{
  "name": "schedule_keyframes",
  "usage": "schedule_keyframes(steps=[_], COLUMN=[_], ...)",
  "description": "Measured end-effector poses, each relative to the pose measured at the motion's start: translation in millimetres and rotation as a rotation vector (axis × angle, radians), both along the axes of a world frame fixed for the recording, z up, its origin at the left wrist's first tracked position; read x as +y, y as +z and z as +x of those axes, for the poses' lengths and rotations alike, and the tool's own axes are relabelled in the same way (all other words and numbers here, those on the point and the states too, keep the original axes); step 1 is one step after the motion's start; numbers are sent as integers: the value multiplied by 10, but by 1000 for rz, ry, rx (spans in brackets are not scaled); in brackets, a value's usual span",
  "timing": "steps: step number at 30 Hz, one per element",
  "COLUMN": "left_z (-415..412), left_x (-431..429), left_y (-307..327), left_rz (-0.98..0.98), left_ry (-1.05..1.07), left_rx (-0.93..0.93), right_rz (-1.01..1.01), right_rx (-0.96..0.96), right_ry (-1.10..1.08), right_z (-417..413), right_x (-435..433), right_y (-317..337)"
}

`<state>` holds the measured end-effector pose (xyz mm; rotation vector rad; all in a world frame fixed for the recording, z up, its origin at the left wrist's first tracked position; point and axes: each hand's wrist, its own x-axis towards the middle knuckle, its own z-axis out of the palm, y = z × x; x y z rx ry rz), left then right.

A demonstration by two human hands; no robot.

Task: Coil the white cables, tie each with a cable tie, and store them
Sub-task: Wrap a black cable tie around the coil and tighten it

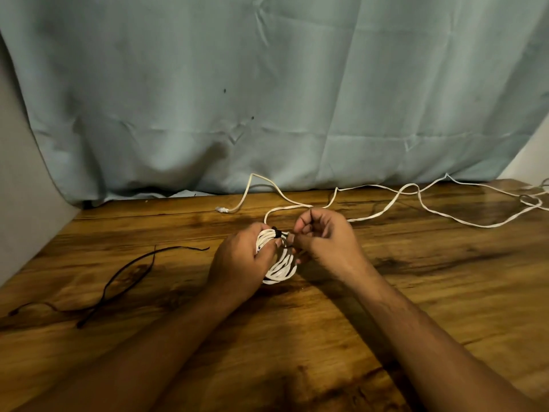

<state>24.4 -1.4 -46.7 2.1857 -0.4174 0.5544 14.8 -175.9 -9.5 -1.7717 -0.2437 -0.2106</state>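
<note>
1. Hands: your left hand [240, 263] grips one coiled white cable [280, 267] over the desk [430, 292]; your right hand [323, 236] pinches its one black cable tie [278, 233].
2. Loose white cable [416, 203] lies behind; count unclear.
3. Spare black ties [127, 278] lie left.

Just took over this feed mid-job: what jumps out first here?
Dead centre, the left hand grips a coiled white cable while the right hand pinches the black cable tie cinched round its top. Behind them, a loose white cable sprawls across the back of the wooden table towards the right edge; spare black cable ties lie at the left.
</note>
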Motion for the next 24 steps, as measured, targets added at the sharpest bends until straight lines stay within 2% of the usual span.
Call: schedule_keyframes(steps=[6,17,24], left_z=[-4,6,38], left_x=[7,-27,-18], left_y=[-12,-39,-51], left_rz=[31,-77,-97], left_ry=[29,-60,-40], left_rx=[-22,33,49], right_rz=[-65,-22,-204], right_rx=[-63,-32,-157], right_ry=[-13,22,-65], right_z=[45,66,59], right_x=[-4,-87,-64], right_y=[-37,-14,-35])
